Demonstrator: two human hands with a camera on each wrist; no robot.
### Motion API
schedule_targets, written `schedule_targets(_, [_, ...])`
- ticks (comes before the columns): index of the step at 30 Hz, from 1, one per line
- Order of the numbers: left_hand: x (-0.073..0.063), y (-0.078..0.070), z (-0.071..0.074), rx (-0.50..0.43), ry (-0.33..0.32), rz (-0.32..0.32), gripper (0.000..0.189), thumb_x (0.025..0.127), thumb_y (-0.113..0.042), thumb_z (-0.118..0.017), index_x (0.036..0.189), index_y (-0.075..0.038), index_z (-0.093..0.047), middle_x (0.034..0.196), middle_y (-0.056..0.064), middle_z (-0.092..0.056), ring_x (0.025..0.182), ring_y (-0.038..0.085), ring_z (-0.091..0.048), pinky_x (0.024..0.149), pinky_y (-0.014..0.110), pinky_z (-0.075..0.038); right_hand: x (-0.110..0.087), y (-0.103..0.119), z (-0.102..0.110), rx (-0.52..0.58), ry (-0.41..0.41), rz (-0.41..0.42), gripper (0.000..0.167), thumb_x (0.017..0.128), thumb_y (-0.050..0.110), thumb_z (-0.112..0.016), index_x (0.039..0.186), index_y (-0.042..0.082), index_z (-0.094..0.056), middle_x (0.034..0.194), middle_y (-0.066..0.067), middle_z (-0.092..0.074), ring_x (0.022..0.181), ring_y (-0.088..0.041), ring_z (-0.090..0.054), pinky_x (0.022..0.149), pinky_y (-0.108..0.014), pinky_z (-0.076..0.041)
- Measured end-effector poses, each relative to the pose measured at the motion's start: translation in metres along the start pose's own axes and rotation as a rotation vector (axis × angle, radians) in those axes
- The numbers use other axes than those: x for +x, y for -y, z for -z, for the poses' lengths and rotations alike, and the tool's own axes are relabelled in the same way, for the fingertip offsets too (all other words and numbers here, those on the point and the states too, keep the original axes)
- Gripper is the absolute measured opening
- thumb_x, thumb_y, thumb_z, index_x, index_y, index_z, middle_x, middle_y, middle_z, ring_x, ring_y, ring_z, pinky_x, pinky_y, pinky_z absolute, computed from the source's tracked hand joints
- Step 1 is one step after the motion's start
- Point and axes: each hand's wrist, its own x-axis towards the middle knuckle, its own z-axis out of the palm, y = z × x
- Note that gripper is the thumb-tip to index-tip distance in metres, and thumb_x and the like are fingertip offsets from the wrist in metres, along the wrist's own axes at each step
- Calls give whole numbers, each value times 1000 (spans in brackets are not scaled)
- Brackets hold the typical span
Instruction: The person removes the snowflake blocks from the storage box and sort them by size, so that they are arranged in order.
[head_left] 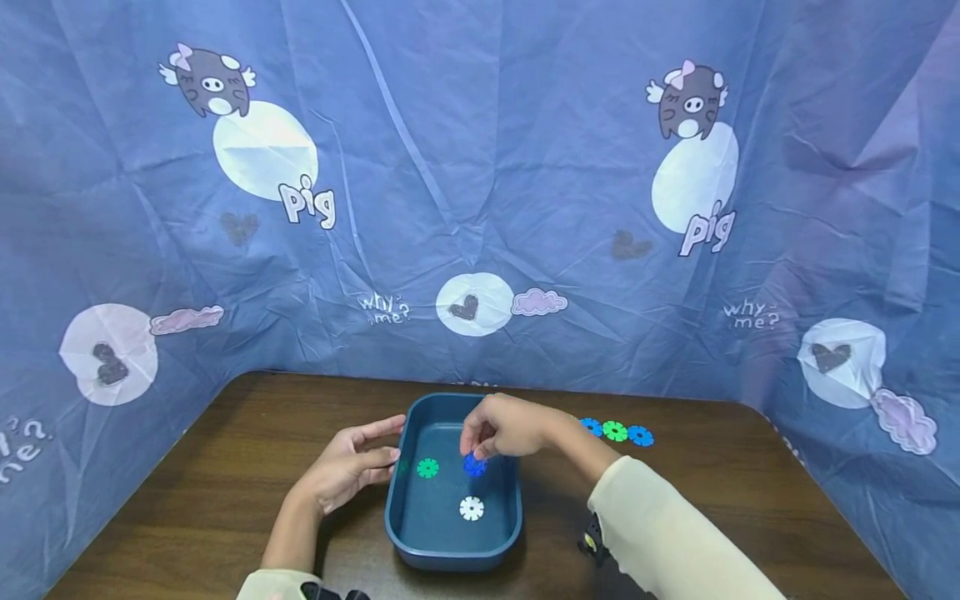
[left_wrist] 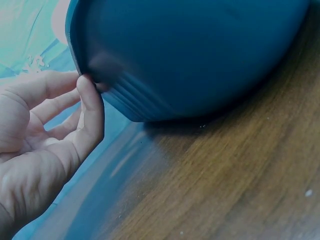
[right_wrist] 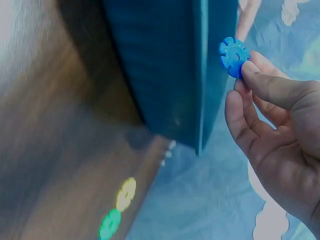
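Observation:
A deep blue-grey plastic bin (head_left: 453, 554) stands on the wooden table. My left hand (head_left: 348, 462) touches its left side at the rim, fingers fairly straight, thumb tip against the outer wall. Over the bin's right half, my right hand (head_left: 510, 425) pinches a blue notched snowflake disc (right_wrist: 231, 50) between thumb and fingertips. The right wrist view has this disc tilted, its centre hole showing. Inside the bin lie a green snowflake disc (head_left: 427, 463) at the left and a white snowflake disc (head_left: 472, 502) nearer the front.
Right of the bin, a row of snowflake discs lies on the table: a blue disc (head_left: 590, 424), a green disc (head_left: 615, 427) and another blue disc (head_left: 641, 432). The right forearm partly covers the row. A yellow disc (right_wrist: 126, 194) shows in the right wrist view. Behind hangs a patterned blue curtain (head_left: 480, 192).

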Motion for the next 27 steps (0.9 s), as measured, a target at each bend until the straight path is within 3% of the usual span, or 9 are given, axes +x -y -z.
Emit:
schedule_targets(3, [-1,-1,0,-4,-6,-1,69,94,3,-65,155,8,-33,153,32,-38,111,25,-67,90,40,-59,-8,-5,12,18,-33,-5,14,92,-4,-71,95,8,-76,84,3,-72,76,-8,-65,69,-30,-59])
schedule_targets(9, [-2,-2,-1,-2,-15,7,68,94,3,-65,154,8,-34,153,31,-38,110,24,-67,89,39,-59,-32,-21,36,18,-104,-35,12,93,-2,-71,97,7,-77,89,2,-73,80,-11,-65,73,-26,-57])
schedule_targets(18, [-1,-1,-1,4,-2,-3,69,95,3,-65,155,8,-33,153,32,-37,109,23,-67,89,39,-59,-78,-59,60,195,-216,-231,12,96,-4,-65,99,2,-74,87,-9,-70,71,-15,-57,63,-31,-51])
schedule_targets(25, [-1,-2,-1,-4,-3,-1,69,94,3,-65,155,9,-33,153,32,-37,108,22,-67,89,38,-59,-111,-91,75,135,-287,-200,10,95,-6,-64,100,-6,-72,93,-11,-73,86,-20,-66,78,-36,-58])
schedule_targets(27, [-1,-2,-1,-4,-3,0,69,94,3,-65,155,8,-33,153,32,-37,109,23,-67,89,38,-59,-120,-101,77,138,-314,-217,9,95,-6,-65,100,-7,-73,94,-11,-73,86,-20,-65,78,-36,-57])
